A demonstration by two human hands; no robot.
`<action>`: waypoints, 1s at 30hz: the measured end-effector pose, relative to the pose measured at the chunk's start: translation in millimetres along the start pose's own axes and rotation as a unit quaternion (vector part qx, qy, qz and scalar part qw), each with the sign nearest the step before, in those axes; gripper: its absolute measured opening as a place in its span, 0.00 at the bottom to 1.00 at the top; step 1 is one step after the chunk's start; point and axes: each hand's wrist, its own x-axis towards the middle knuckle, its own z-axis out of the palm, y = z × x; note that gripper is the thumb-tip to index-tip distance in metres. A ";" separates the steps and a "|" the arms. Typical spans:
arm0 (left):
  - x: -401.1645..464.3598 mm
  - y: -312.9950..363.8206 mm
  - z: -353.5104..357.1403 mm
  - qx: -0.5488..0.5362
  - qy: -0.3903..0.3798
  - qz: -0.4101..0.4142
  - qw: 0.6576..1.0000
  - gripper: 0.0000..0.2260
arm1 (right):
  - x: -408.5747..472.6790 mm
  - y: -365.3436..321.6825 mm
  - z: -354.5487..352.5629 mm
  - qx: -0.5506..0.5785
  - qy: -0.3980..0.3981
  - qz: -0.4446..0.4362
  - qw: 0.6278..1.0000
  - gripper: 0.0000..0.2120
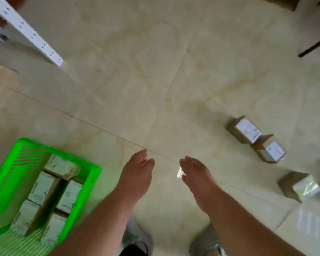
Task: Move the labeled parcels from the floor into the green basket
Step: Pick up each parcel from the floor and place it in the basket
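Green basket (pixel 11 174) lower left holding labeled parcels (pixel 42 187), three more parcels (pixel 245 129) on floor, right

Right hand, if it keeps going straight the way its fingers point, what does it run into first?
Probably nothing but bare floor. The right hand points up and slightly left in the picture, while the three parcels on the floor lie off to its right, outside that line. Depth is hard to judge from this view.

Glossy tile floor (pixel 155 71), seemingly cardboard parcels (pixel 244 129)
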 end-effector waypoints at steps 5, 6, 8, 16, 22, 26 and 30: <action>-34.0 41.8 125.6 0.060 -0.071 0.012 0.996 0.23 | 8.0 39.0 -138.2 0.039 0.059 -0.007 0.997 0.08; -40.9 49.2 148.9 0.076 -0.082 0.015 0.994 0.23 | 6.9 45.7 -163.0 0.049 0.073 -0.003 0.996 0.08; -51.5 62.7 194.0 0.110 -0.100 0.030 0.988 0.22 | 3.5 59.5 -207.7 0.089 0.089 0.018 0.992 0.11; -87.0 88.3 327.6 0.164 -0.156 0.046 0.973 0.22 | -3.2 118.1 -341.7 0.188 0.140 0.039 0.971 0.27; -90.3 86.4 398.3 0.177 -0.200 0.053 0.962 0.23 | 12.3 156.6 -400.7 0.245 0.194 0.070 0.947 0.34; -94.1 90.6 429.5 0.201 -0.242 0.058 0.948 0.24 | 5.1 173.0 -419.8 0.263 0.215 0.082 0.937 0.30; -99.1 99.4 448.3 0.228 -0.277 0.061 0.932 0.24 | -0.4 195.3 -434.8 0.271 0.241 0.096 0.927 0.30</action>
